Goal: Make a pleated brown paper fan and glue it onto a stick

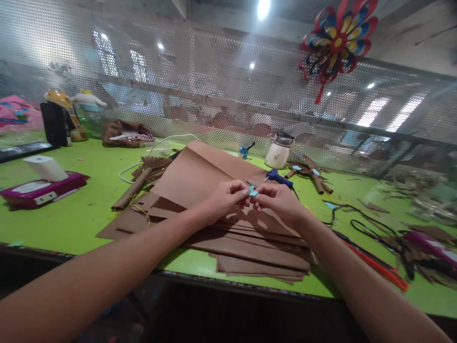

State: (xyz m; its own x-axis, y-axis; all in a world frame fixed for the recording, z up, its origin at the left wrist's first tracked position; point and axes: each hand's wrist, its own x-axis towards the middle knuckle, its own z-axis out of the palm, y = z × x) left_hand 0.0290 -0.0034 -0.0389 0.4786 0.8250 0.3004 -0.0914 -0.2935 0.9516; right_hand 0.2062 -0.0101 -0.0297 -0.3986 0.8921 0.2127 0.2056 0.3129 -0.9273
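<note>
My left hand point(233, 195) and my right hand point(274, 199) meet above a stack of brown kraft paper point(214, 176). Between their fingertips is a small light-blue paper piece point(253, 193), pinched from both sides. Whether it is one piece or two I cannot tell. Just behind my right hand lies a blue glue gun point(280, 178). To the left of the paper rests a rolled brown paper tube with a pleated fan top point(143, 181).
A purple power strip point(44, 190) sits at left. A white jar point(279, 150) stands behind the paper, near more paper rolls point(316, 178). At right lie an orange-handled cutter point(378, 267) and a black cable point(371, 228). A perforated screen point(221, 85) bounds the green table point(89, 224).
</note>
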